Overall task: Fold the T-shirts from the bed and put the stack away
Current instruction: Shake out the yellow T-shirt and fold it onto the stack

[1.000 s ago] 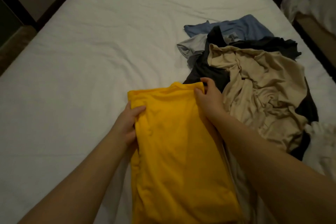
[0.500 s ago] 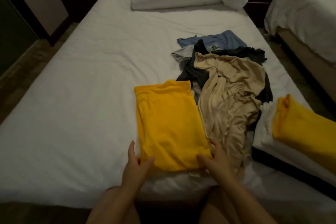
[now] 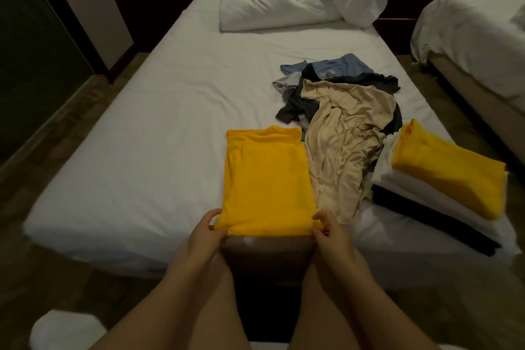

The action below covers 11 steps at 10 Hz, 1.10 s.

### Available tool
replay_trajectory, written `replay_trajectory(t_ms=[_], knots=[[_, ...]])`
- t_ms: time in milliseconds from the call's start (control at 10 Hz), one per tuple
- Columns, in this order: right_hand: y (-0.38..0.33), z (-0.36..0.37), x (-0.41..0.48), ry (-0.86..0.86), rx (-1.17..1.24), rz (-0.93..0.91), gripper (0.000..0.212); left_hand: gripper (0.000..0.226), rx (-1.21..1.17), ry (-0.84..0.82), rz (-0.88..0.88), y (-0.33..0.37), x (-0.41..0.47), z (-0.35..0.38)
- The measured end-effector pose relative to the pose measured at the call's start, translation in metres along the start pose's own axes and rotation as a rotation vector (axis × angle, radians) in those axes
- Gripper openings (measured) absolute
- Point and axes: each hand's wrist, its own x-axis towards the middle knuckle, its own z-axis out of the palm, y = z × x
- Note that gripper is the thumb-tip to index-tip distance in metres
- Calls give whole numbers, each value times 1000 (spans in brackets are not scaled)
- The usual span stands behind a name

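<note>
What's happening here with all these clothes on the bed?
Someone is folding T-shirts. Both hands, left and right, pinch the near corners of a yellow shirt lying half-folded on the bed. To its right sits a loose pile of unfolded shirts, and past that a finished stack with another yellow one on top.

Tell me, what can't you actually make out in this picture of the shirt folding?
- Head view: the pile hides its own count; the beige shirt covers the dark, grey and blue ones beneath.
- The stack layers show edges only, under a yellow shirt.
- Both hands, left hand and right hand, pinch the near hem of the yellow shirt; fingertips beneath are hidden.
- The second bed is cut off by the right edge.
</note>
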Motion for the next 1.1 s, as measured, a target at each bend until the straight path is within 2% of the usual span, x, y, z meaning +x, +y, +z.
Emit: replay_trajectory(t_ms=[100,200,300,400,500,600,700,800,900,1000,1100], knots=[[1,-2,-20,-49,-71,-56,17,62,-79,-5,-37,-7,-17,-6],[9,-6,-30,-45,-116,-48,18,52,2,53,-50,-18,-27,-11],[14,-6,-41,-63,-174,-52,26,50,-14,81,-51,-33,-31,-20],[10,-4,-49,-13,-171,-60,32,54,229,13,73,-34,-41,-19],[6,-2,-50,-39,-138,-33,31,67,352,-59,87,-30,-49,-4],[4,0,-54,-28,-46,-21,26,82,264,-106,58,-28,-45,21],[3,-4,-64,-53,7,-20,25,83,-97,-130,-36,-27,-35,33],[-1,-10,-67,-218,-102,-14,34,65,-589,-50,-303,-30,-32,40],[-10,-10,-70,-133,-78,-19,27,27,-918,62,-385,-29,-31,43],[-20,-8,-75,-126,-67,-11,28,49,-1007,154,-408,-32,-25,48],[-21,-7,-76,-105,-79,-29,31,58,-993,124,-509,-33,-18,51]])
